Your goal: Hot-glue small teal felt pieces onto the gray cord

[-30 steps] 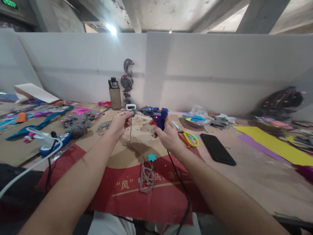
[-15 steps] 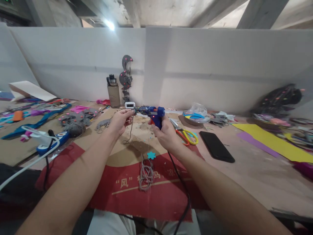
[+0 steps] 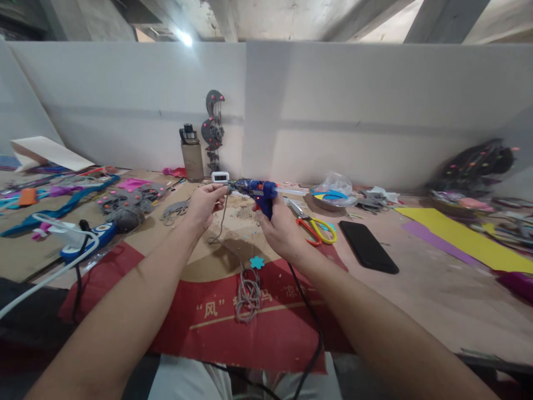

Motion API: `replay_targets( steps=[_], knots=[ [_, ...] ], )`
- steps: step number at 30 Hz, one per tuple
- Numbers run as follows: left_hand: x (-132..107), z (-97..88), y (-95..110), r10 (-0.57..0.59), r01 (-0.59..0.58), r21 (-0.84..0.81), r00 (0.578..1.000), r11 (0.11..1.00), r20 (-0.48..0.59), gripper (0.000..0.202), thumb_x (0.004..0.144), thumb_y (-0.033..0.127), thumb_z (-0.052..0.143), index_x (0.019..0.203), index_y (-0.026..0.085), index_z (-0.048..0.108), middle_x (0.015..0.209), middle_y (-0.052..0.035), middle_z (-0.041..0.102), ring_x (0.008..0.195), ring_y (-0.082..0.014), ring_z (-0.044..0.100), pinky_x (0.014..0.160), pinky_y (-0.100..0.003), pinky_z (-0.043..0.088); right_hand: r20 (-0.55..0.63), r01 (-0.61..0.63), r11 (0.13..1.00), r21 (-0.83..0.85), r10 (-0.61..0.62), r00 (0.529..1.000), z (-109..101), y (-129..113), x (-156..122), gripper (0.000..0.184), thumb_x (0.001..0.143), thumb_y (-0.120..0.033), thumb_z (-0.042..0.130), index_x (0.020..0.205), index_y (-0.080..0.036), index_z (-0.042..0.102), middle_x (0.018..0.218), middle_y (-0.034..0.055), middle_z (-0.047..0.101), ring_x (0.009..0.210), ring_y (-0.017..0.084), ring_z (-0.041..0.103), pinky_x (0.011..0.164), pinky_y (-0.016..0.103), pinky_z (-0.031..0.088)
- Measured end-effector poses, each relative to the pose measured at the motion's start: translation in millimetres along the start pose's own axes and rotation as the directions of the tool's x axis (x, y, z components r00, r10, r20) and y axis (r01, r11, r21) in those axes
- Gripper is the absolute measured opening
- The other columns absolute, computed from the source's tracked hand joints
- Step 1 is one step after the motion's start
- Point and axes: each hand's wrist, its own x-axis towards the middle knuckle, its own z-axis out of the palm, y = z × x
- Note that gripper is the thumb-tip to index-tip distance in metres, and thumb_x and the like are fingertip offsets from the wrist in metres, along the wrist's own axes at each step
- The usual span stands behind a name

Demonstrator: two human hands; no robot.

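Note:
My right hand is wrapped round the handle of a blue hot glue gun, its nozzle pointing left and a clear glue stick showing at its back. A small red light glows on its side. The fingertips of my left hand pinch the end of a grey cord close to the nozzle; anything else between them is too small to make out. Below, the cord runs down to a loose coil on the red board. A teal flower-shaped cutout lies just above the coil.
Right of my hands lie scissors with orange and yellow handles and a black phone. A bottle stands at the back wall. Left are a blue power strip and a grey yarn ball. A black cable trails from the gun.
Both hands stay nearly in place, the left still pinching the cord by the nozzle. The glue gun has turned slightly, and its clear stick now shows at the back.

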Motion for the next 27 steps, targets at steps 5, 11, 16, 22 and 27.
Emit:
replay_targets(
  steps=[5, 11, 16, 22, 27],
  knots=[
    [0.6, -1.0, -0.4, 0.017, -0.017, -0.011, 1.000, 1.000, -0.014, 0.023, 0.058, 0.026, 0.076, 0.067, 0.014, 0.059, 0.051, 0.0037, 0.047, 0.042, -0.0042, 0.038, 0.039, -0.017, 0.027, 0.022, -0.006, 1.000, -0.029, 0.007, 1.000, 0.7, -0.7, -0.7, 0.024, 0.082, -0.024, 0.044, 0.105, -0.017, 0.045, 0.092, 0.0106, 0.060, 0.079, 0.020, 0.054, 0.072, 0.034, 0.039],
    [-0.2, 0.2, -1.2, -0.004, 0.004, 0.033, 1.000, 0.999, 0.005, 0.021, 0.060, 0.027, 0.074, 0.065, 0.012, 0.060, 0.051, 0.0031, 0.047, 0.043, -0.0039, 0.037, 0.039, -0.016, 0.027, 0.028, -0.011, 0.999, -0.036, 0.012, 1.000, 0.7, -1.3, -0.9, 0.026, 0.082, -0.024, 0.044, 0.106, -0.017, 0.045, 0.092, 0.0112, 0.061, 0.079, 0.021, 0.055, 0.072, 0.034, 0.040],
    [-1.5, 0.6, -0.4, 0.001, -0.001, 0.032, 1.000, 0.999, -0.001, 0.024, 0.057, 0.028, 0.075, 0.067, 0.012, 0.060, 0.056, 0.0023, 0.051, 0.045, -0.0034, 0.038, 0.040, -0.016, 0.028, 0.009, -0.001, 0.998, -0.062, 0.001, 1.000, 0.7, -1.8, -0.9, 0.022, 0.081, -0.024, 0.044, 0.103, -0.018, 0.046, 0.091, 0.0111, 0.061, 0.079, 0.022, 0.055, 0.072, 0.036, 0.041],
    [1.1, -1.9, -2.8, 0.021, -0.021, 0.033, 1.000, 0.999, -0.002, 0.026, 0.057, 0.030, 0.076, 0.069, 0.013, 0.061, 0.055, 0.0031, 0.048, 0.045, -0.0037, 0.039, 0.040, -0.015, 0.028, 0.032, -0.004, 0.999, -0.044, 0.005, 0.999, 0.1, -5.0, -1.4, 0.024, 0.081, -0.021, 0.042, 0.105, -0.017, 0.046, 0.092, 0.0110, 0.060, 0.079, 0.021, 0.055, 0.070, 0.034, 0.041],
    [2.9, -3.6, -4.3, 0.036, -0.036, 0.048, 0.999, 0.998, 0.007, 0.026, 0.059, 0.031, 0.076, 0.069, 0.013, 0.060, 0.055, 0.0026, 0.049, 0.045, -0.0036, 0.039, 0.040, -0.015, 0.029, 0.021, -0.012, 0.999, -0.045, 0.013, 1.000, 0.0, -7.0, -1.8, 0.023, 0.080, -0.021, 0.042, 0.102, -0.017, 0.047, 0.091, 0.0107, 0.060, 0.079, 0.021, 0.054, 0.070, 0.035, 0.041]
  ],
)
